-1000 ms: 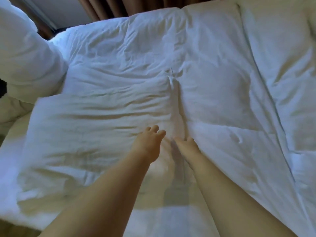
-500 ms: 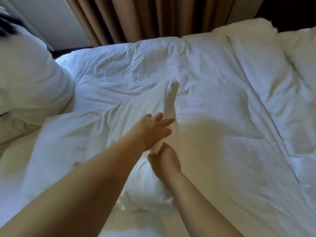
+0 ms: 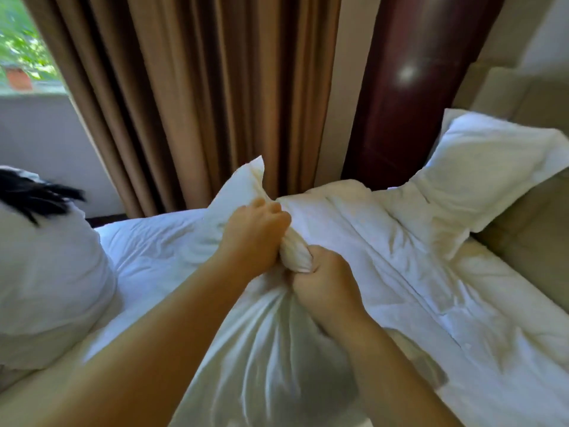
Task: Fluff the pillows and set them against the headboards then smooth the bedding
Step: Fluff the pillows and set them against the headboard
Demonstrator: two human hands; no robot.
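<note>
**Both hands bunching one end of a pillow, frame centre**

Pillow [image 3: 252, 359]: white, centre to lower centre of frame, lifted off the bed by its upper end. Fabric gathered into a twisted neck between the two hands, with folds fanning down from it. One loose corner of the case sticks up above the left hand, in front of the curtain.

Left hand [image 3: 254, 238]: grip clenched on the gathered fabric, upper part of the neck, knuckles toward the camera. Right hand [image 3: 323, 288]: grip clenched just below and right of it, on the same bunch. Hands nearly touching; a short roll of fabric shows between them.

Second pillow [image 3: 480, 171]: upper right of frame, propped against the beige headboard [image 3: 529, 241], creased, one corner pointing up.

Duvet [image 3: 385, 257]: white, wrinkled, spans the bed behind and right of the held pillow, with long creases running to lower right.

Left edge of frame: another white rounded mass [image 3: 46, 272], with dark strands near its top; can't tell what it is.

Background: brown curtain [image 3: 184, 87] across upper centre, dark red-brown glossy post [image 3: 409, 87] right of it, window [image 3: 18, 41] with greenery in the upper left corner.
</note>
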